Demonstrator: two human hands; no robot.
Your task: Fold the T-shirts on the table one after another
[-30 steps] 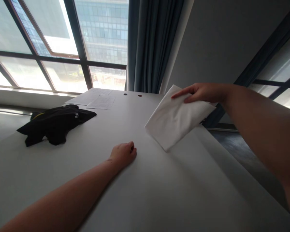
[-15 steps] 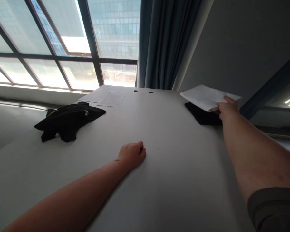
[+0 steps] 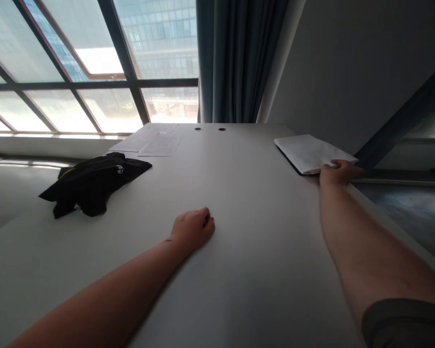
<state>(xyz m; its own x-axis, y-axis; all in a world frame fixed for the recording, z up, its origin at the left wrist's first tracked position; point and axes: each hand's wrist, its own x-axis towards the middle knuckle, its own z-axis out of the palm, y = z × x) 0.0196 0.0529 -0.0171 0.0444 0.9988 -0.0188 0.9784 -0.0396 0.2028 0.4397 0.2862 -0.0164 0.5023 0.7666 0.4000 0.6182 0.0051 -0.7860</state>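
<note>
My left hand (image 3: 193, 227) rests on the white table (image 3: 239, 251) with its fingers curled into a loose fist, and nothing shows in it. On the right, my right hand (image 3: 339, 173) grips the near edge of a white sheaf of paper (image 3: 310, 152), thumb side on top. The sheaf lies over a flat black thing, of which only a thin dark edge shows along the left side. What that black thing is, I cannot make out.
A crumpled black cloth item (image 3: 90, 183) with a small white logo lies at the left. Printed sheets (image 3: 161, 145) are spread at the far left, near two round holes in the tabletop. Behind stand a window (image 3: 159, 43) and a blue curtain (image 3: 235, 63).
My right hand has lowered the white sheaf onto the black thing, covering nearly all of it. The left hand stays in its fist on the table. The view has shifted slightly right.
</note>
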